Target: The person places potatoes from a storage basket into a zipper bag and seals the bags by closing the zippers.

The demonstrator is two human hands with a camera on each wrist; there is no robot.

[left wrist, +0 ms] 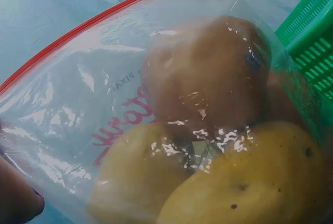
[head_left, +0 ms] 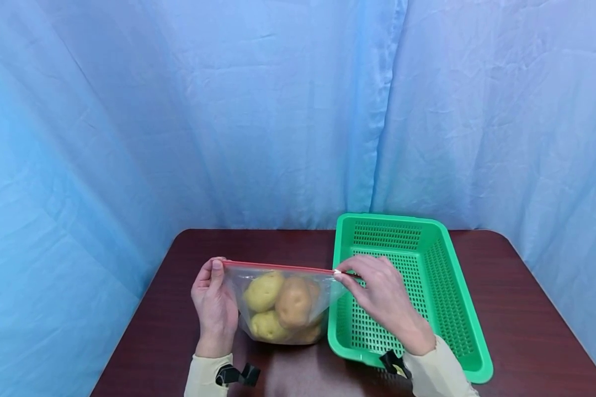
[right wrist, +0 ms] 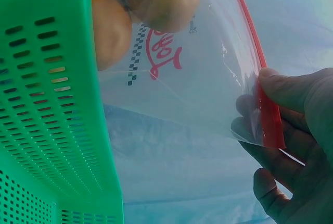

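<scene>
A clear zip bag (head_left: 235, 278) with a red zip strip (head_left: 278, 267) stands on the table, its top edge stretched straight between both hands. Inside lie several potatoes (head_left: 293, 302), some yellow and some browner. My left hand (head_left: 216, 309) pinches the strip's left end, thumb in front. At the other end, my right hand (head_left: 379, 289) holds the strip between thumb and fingertips, over the left rim of the basket. The right wrist view shows that thumb (right wrist: 291, 86) on the red edge, with fingers behind the film. Pink lettering (left wrist: 122, 122) marks the bag's side.
A green perforated plastic basket (head_left: 464, 295) stands just right of the bag, its rim close beside the potatoes. Dark reddish-brown wood forms the tabletop (head_left: 149, 342). Behind it hangs a light blue curtain (head_left: 278, 110).
</scene>
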